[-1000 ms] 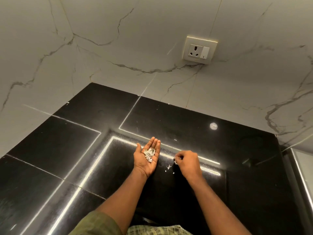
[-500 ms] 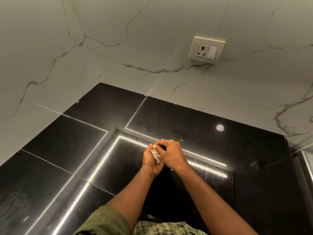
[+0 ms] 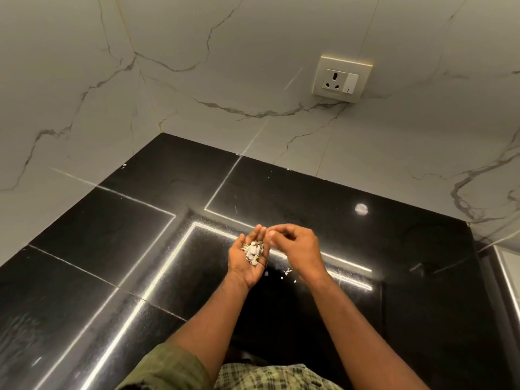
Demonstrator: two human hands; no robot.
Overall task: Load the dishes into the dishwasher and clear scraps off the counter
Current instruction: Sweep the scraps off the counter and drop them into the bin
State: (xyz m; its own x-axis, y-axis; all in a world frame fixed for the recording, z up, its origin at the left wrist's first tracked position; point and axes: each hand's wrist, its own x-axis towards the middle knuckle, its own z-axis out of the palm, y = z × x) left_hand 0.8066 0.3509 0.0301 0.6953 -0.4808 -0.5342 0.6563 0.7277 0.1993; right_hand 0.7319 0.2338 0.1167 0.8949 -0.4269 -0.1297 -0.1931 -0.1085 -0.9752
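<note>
My left hand (image 3: 245, 264) is cupped palm up over the glossy black counter (image 3: 112, 249), holding a small pile of pale scraps (image 3: 253, 251). Just to its right hovers my right hand (image 3: 298, 246), back up, its fingertips curled loosely near the left fingertips; I see nothing gripped in it. A few tiny white scrap bits (image 3: 287, 272) lie on the counter under the right wrist. No dishes or dishwasher are in view.
Marble-patterned walls meet in a corner behind the counter. A wall socket with a switch (image 3: 341, 79) sits on the back wall at the right. A metal edge (image 3: 506, 277) runs along the counter's right side. Bright light strips reflect in the black surface.
My right hand went from picking bits off the counter to the left palm, dropped them there, and has now drawn slightly back to the right. The scrap pile looks larger.
</note>
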